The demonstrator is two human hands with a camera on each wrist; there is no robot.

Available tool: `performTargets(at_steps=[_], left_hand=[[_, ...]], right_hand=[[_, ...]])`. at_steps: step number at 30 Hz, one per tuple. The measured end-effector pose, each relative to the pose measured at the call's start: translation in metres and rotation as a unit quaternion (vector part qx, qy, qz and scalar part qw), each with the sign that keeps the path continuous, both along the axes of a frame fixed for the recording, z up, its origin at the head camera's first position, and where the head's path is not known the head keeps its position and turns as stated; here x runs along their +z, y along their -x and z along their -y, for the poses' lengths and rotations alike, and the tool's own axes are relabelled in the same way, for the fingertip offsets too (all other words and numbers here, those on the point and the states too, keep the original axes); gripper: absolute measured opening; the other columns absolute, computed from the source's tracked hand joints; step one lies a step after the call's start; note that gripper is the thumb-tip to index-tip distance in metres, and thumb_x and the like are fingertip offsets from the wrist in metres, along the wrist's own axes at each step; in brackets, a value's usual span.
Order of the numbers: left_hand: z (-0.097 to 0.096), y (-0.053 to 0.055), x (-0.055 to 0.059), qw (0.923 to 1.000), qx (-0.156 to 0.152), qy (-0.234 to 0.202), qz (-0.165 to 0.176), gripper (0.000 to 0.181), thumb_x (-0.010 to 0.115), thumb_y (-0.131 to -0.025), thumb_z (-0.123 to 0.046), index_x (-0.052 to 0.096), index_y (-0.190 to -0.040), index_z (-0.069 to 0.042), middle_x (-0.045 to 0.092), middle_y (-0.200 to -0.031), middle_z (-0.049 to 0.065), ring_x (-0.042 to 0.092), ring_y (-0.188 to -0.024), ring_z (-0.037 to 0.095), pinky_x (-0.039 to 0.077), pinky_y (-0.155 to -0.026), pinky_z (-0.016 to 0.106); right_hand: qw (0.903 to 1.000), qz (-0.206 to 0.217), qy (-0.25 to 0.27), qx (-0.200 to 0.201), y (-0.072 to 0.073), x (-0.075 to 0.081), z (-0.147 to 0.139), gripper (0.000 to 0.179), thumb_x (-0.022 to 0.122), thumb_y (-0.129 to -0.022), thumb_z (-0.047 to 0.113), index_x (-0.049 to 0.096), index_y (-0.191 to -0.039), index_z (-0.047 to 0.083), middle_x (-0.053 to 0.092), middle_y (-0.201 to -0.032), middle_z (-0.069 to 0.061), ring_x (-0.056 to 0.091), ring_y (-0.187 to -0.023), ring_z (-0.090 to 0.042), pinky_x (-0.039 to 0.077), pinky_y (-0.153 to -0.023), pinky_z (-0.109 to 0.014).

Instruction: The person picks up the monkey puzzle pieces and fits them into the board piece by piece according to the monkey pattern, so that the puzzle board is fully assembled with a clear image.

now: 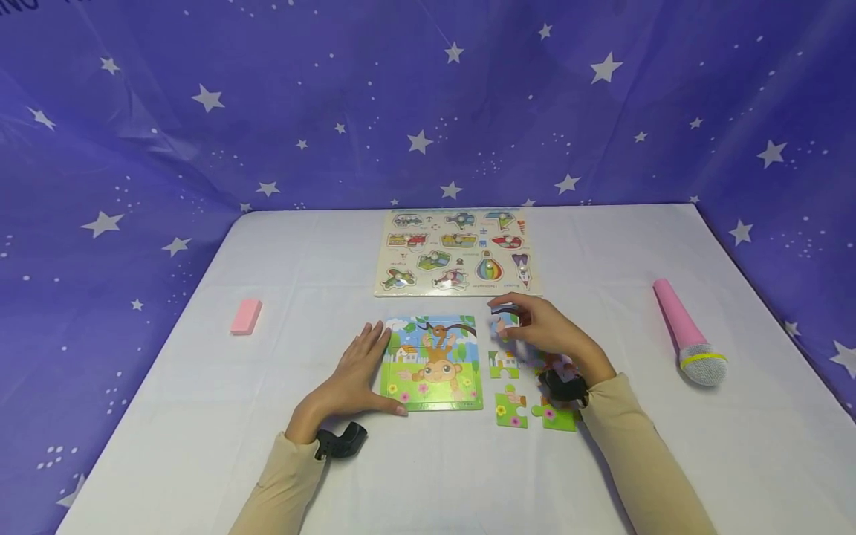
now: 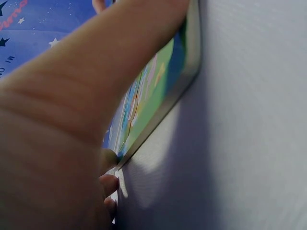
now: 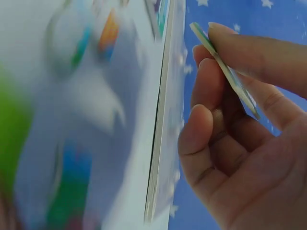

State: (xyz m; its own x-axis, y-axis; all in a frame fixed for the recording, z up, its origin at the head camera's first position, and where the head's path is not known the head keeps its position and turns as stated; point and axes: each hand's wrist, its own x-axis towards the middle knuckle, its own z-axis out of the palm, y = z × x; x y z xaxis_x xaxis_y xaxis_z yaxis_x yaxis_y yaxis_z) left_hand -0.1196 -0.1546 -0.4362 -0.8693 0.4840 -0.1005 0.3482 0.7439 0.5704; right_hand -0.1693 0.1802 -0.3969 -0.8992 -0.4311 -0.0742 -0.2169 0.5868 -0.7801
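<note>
A square monkey puzzle board (image 1: 438,371) lies on the table between the hands, its picture showing in full. My left hand (image 1: 354,371) rests at its left side, fingers stretched along the edge and thumb at the near left corner. In the left wrist view the board's edge (image 2: 158,120) shows beside the thumb. Just above the table, my right hand (image 1: 551,327) pinches a puzzle piece (image 1: 503,321) between thumb and fingers; the right wrist view shows this thin piece (image 3: 225,69) edge-on. Below that hand lie several loose pieces, among them a house piece (image 1: 504,364) and a flower piece (image 1: 511,409).
Behind the monkey board lies a knobbed vehicle puzzle (image 1: 461,253), seemingly wrapped in clear film. A pink block (image 1: 246,317) sits at the left, a pink toy microphone (image 1: 689,334) at the right. Purple starry cloth (image 1: 374,96) stands behind the white table (image 1: 200,446).
</note>
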Motion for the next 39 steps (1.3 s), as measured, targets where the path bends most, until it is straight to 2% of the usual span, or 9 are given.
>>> performTargets(at_steps=[5,7,12,20,24,28,32,34,39], left_hand=[[0.000,0.000,-0.001,1.0000,0.000,0.002,0.002,0.128,0.077,-0.053,-0.060,0.009,-0.146,-0.007,0.000,-0.154,0.012,-0.006,-0.142,0.030,0.003,-0.114,0.052],[0.000,0.000,0.000,1.0000,0.001,0.000,0.004,0.128,0.078,-0.053,-0.059,0.009,-0.146,-0.007,0.000,-0.154,0.012,-0.006,-0.142,0.030,0.002,-0.114,0.052],[-0.001,0.002,0.001,1.0000,0.000,-0.002,0.004,0.127,0.078,-0.053,-0.059,0.009,-0.146,-0.007,0.000,-0.154,0.012,-0.006,-0.142,0.030,0.002,-0.114,0.052],[-0.001,0.001,0.002,1.0000,0.000,0.003,0.004,0.127,0.077,-0.053,-0.060,0.010,-0.146,-0.007,0.000,-0.154,0.012,-0.006,-0.142,0.030,0.003,-0.114,0.052],[0.000,0.001,0.001,1.0000,-0.001,0.000,0.001,0.127,0.077,-0.053,-0.060,0.010,-0.146,-0.007,0.000,-0.154,0.012,-0.005,-0.142,0.030,0.003,-0.114,0.052],[0.000,0.001,0.000,1.0000,-0.003,-0.001,0.000,0.127,0.077,-0.053,-0.060,0.009,-0.146,-0.007,0.000,-0.154,0.012,-0.005,-0.142,0.030,0.003,-0.114,0.052],[0.000,0.001,-0.001,1.0000,0.000,0.000,0.003,0.127,0.078,-0.053,-0.059,0.009,-0.146,-0.008,0.000,-0.154,0.012,-0.006,-0.142,0.030,0.003,-0.114,0.052],[0.001,0.000,-0.001,1.0000,0.001,-0.001,0.002,0.127,0.078,-0.053,-0.059,0.009,-0.146,-0.007,0.000,-0.154,0.012,-0.006,-0.142,0.030,0.003,-0.114,0.053],[0.000,0.000,-0.001,1.0000,0.003,-0.004,-0.005,0.127,0.079,-0.052,-0.058,0.011,-0.146,-0.006,0.002,-0.154,0.013,-0.004,-0.142,0.032,0.004,-0.113,0.053]], right_hand=[[0.9998,0.001,0.003,0.021,0.003,0.002,0.026,0.047,0.067,-0.080,0.009,0.052,-0.125,0.014,0.059,-0.106,-0.006,0.042,-0.065,-0.016,0.038,-0.057,-0.025],[0.9996,-0.003,-0.001,0.029,0.005,0.002,0.035,0.048,0.067,-0.080,0.010,0.052,-0.125,0.014,0.058,-0.090,-0.006,0.038,-0.060,-0.016,0.036,-0.054,-0.024],[0.9984,-0.017,-0.025,0.048,0.007,0.001,0.052,0.049,0.069,-0.079,0.013,0.052,-0.125,0.012,0.045,-0.066,-0.002,0.037,-0.058,-0.014,0.033,-0.052,-0.024],[0.9972,-0.009,-0.036,0.064,0.007,-0.006,0.066,0.047,0.071,-0.077,0.014,0.055,-0.120,0.013,0.048,-0.064,-0.001,0.040,-0.057,-0.011,0.036,-0.052,-0.022],[0.9971,-0.002,-0.055,0.053,0.007,-0.007,0.070,0.048,0.072,-0.076,0.013,0.055,-0.120,0.012,0.057,-0.075,-0.003,0.045,-0.061,-0.013,0.041,-0.057,-0.024],[0.9940,-0.018,-0.101,0.037,0.006,-0.007,0.073,0.050,0.074,-0.074,0.017,0.055,-0.120,0.012,0.061,-0.104,-0.005,0.055,-0.085,-0.017,0.048,-0.075,-0.031],[0.9881,-0.049,-0.141,0.037,0.006,-0.007,0.074,0.050,0.074,-0.074,0.023,0.057,-0.120,0.012,0.053,-0.112,-0.007,0.048,-0.099,-0.021,0.044,-0.087,-0.039],[0.9861,-0.059,-0.151,0.039,0.005,-0.008,0.075,0.050,0.074,-0.074,0.025,0.058,-0.120,0.013,0.050,-0.112,-0.010,0.044,-0.101,-0.024,0.041,-0.088,-0.041],[0.9834,-0.066,-0.162,0.050,0.003,-0.008,0.074,0.051,0.072,-0.076,0.029,0.057,-0.123,0.015,0.045,-0.125,-0.014,0.035,-0.116,-0.031,0.034,-0.095,-0.049]])
